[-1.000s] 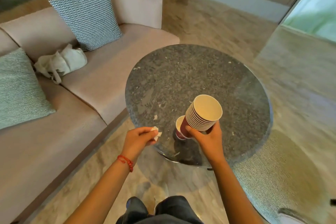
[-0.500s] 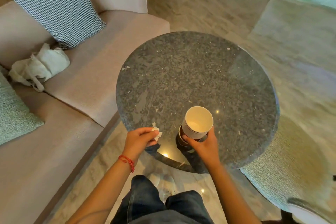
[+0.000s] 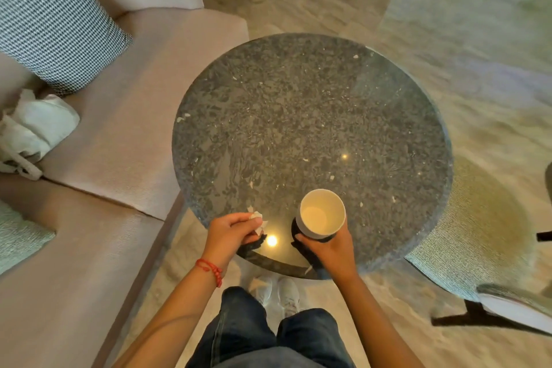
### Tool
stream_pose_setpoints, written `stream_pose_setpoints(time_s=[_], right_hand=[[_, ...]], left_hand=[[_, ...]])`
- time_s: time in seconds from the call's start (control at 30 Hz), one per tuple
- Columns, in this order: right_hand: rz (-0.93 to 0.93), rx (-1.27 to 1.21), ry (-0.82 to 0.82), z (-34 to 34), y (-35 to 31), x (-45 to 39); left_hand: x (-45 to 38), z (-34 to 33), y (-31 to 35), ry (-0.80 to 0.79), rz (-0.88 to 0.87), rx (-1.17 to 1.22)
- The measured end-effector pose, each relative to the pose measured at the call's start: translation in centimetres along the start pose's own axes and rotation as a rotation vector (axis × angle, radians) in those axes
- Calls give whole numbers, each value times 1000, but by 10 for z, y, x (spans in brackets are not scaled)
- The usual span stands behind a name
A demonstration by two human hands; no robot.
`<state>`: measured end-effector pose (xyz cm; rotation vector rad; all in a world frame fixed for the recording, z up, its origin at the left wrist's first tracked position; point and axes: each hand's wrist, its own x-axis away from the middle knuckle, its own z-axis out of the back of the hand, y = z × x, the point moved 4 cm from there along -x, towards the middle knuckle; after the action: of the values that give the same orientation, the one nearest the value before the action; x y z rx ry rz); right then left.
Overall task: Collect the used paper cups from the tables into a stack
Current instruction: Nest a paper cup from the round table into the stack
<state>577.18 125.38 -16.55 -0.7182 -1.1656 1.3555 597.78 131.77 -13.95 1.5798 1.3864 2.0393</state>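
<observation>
Cup stack [image 3: 322, 215] upright, mouth up; right hand [image 3: 331, 248] holding

Bare forearms, no sleeves visible. Red braided cord bracelet [image 3: 211, 270] on left wrist. Dark blue denim jeans [image 3: 263, 334]. White lace-up sneakers [image 3: 279, 293].

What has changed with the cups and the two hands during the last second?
The right hand turned the tilted cup stack upright and lowered it over the single red cup that stood beside it on the round table; that cup no longer shows. The left hand kept its grip on the crumpled white paper at the table's near edge.
</observation>
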Motion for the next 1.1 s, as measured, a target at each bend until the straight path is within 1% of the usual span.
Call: stream_pose_setpoints(time_s=[0.17,0.27,0.37,0.4,0.47,0.57,0.7,0.87,1.1], right_hand=[[0,-27,70,2,-4,6],[-23,-100,145,14,-4,14],[-63,-177,235,30,1,29],[-77,-194,288,42,4,38],[-100,-205,338,51,4,48],[-142,-225,489,86,9,77],[-172,-256,684,136,16,125],[-213,-300,940,198,42,196],[-294,-358,1189,295,100,315]], left_hand=[[-4,-10,12,-69,11,-42],[-6,-27,20,-128,13,-59],[-4,-52,25,-222,20,-88],[-1,-68,24,-275,23,-117],[0,-82,23,-310,15,-145],[11,-125,14,-427,-4,-264],[44,-190,-7,-607,-9,-390],[107,-269,-53,-816,-16,-492],[220,-377,-140,-1036,-19,-624]])
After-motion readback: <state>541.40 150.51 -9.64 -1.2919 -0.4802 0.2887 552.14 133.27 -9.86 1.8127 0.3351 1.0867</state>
